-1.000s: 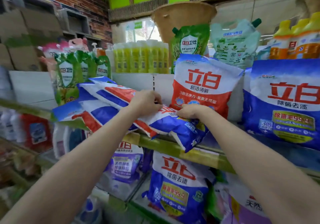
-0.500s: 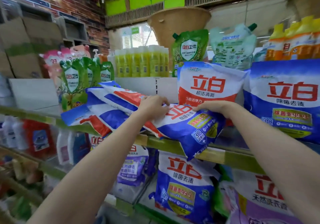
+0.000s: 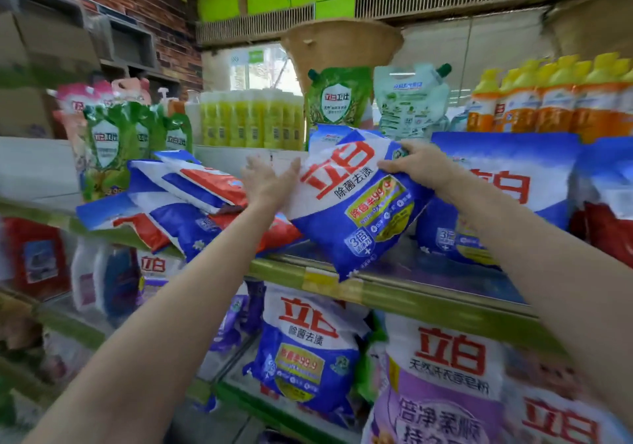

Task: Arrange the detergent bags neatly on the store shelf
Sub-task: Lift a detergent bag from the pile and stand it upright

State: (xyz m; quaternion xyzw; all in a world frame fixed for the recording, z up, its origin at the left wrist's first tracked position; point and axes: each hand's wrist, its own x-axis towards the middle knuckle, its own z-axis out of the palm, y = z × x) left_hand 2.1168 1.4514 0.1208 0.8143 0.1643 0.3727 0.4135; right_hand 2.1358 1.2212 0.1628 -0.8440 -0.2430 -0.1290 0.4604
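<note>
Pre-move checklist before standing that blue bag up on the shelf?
1. Right hand grip on the blue bag: ok, fingers curled over its top right corner.
2. Left hand support: ok, open palm against the bag's left edge.
3. Bag upright: not ok, tilted, bottom corner overhanging the shelf edge.
4. Slot beside the standing blue bag: cannot tell, held bag hides it.
5. Fallen bags on the left: not ok, lying flat in a pile.

two bare forearms, no sleeves, left hand [image 3: 270, 183], right hand [image 3: 419, 166]
</note>
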